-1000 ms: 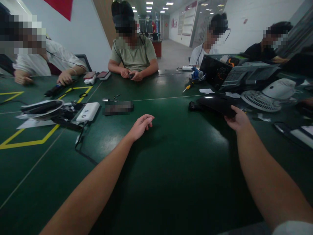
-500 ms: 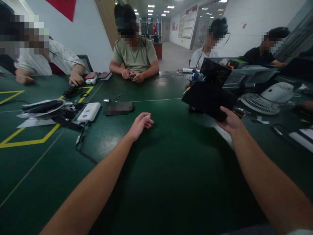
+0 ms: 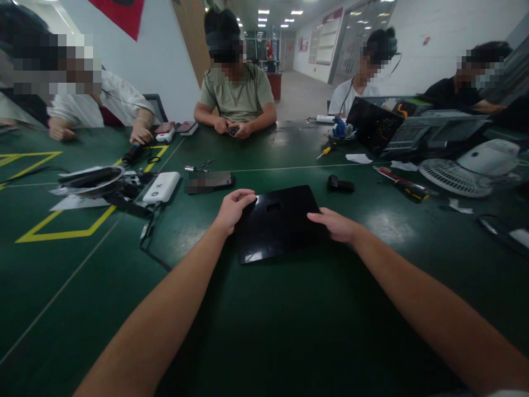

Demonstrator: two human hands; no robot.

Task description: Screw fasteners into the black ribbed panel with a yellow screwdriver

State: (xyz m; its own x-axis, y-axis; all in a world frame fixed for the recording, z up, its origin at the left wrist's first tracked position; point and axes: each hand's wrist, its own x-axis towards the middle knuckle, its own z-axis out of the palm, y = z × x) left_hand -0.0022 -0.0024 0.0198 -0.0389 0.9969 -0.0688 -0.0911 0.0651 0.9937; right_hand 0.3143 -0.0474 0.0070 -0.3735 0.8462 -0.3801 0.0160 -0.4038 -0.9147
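Between my two hands is a flat, glossy black panel with a small rectangular cut-out near its far edge. It is tilted a little over the green table. My left hand grips its far left corner, thumb on top. At the right edge my right hand pinches it, thumb on the upper face and the other fingers mostly hidden underneath. Beyond the panel lies a small black object whose kind I cannot make out. A dark flat case lies past my left hand, with small metal pieces behind it.
A white power bank with a cable and a pile of parts sit at left. Screwdrivers, a white fan and an opened computer case stand at right. Several people sit around the green table.
My right hand has brought the black panel from the right to the middle and lowered it. My left hand has taken hold of its left corner. The view has turned slightly left.
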